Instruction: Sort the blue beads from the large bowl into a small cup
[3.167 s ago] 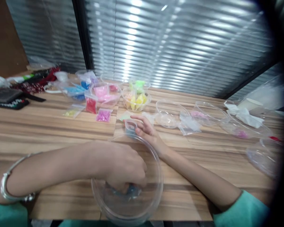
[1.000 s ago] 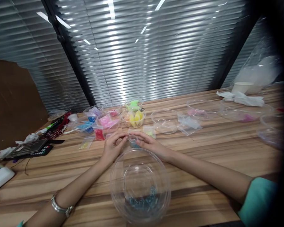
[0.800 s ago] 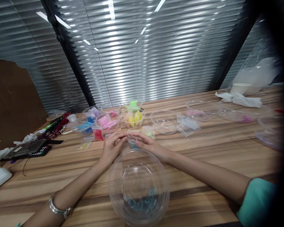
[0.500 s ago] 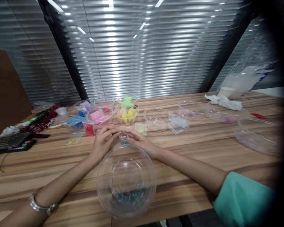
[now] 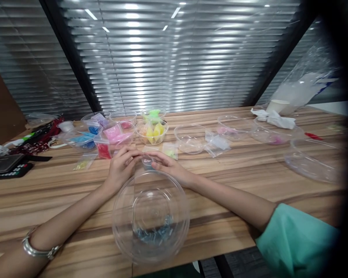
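Behind the large bowl, a small clear plastic cup with something bluish in it stands between my hands. My left hand has its bent fingers at the cup's left side and rim. From the right, my right hand closes on the cup, its thumb against the near side and its fingers over the far rim. The fingertips of both hands meet near the top of the cup. Close to me stands a large clear round bowl with small blue-grey pieces gathered at its near side.
Clear bowls with pink packets, blue packets and yellow pieces line the back. Small bags lie among them. More clear bowls and white tissue are right; a calculator is left.
The view has shifted slightly, so everything sits a little higher and further left. Both hands stay at the small cup, with hardly any finger movement.
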A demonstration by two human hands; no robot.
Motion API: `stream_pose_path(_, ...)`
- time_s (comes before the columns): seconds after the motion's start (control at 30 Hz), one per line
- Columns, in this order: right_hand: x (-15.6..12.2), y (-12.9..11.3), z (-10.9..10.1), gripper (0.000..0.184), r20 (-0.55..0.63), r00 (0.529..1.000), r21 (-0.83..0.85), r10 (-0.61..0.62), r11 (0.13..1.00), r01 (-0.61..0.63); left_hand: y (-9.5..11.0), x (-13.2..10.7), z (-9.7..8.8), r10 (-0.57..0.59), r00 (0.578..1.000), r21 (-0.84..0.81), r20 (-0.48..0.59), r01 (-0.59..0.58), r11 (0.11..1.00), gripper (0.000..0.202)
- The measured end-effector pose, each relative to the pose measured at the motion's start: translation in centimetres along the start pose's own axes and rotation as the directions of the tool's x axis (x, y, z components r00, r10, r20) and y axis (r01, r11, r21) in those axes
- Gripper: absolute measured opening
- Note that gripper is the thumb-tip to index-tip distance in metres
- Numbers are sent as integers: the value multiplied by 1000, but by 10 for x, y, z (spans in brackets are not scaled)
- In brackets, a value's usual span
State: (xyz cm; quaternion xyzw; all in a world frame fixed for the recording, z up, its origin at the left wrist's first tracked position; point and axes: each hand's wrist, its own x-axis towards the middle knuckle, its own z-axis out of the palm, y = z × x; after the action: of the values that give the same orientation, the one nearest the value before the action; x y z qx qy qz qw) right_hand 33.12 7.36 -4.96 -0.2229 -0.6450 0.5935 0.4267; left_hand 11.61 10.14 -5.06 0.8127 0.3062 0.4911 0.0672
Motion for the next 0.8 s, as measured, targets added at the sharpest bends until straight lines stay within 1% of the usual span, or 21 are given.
stream_pose_path(0.23, -1, 2, 0, 40, 1, 1000, 19, 1, 1000, -1, 7, 1, -2, 45, 999, 61, 24, -47, 997, 10)
stream_pose_path(0.37, -1, 3, 0, 42, -4, 1000, 47, 26, 999, -26, 8, 0, -1, 48, 999, 49, 20, -48, 998, 10)
stream_pose_path(0.63, 0, 4, 0, 46, -4, 1000, 38, 12, 999, -11, 5, -5, 0, 56, 998, 34, -36, -55, 998, 11)
stream_pose_path(0.8, 1, 6, -1, 46, -3, 1000, 35, 10, 999, -10, 8, -5, 0, 76, 997, 5, -32, -76, 997, 9)
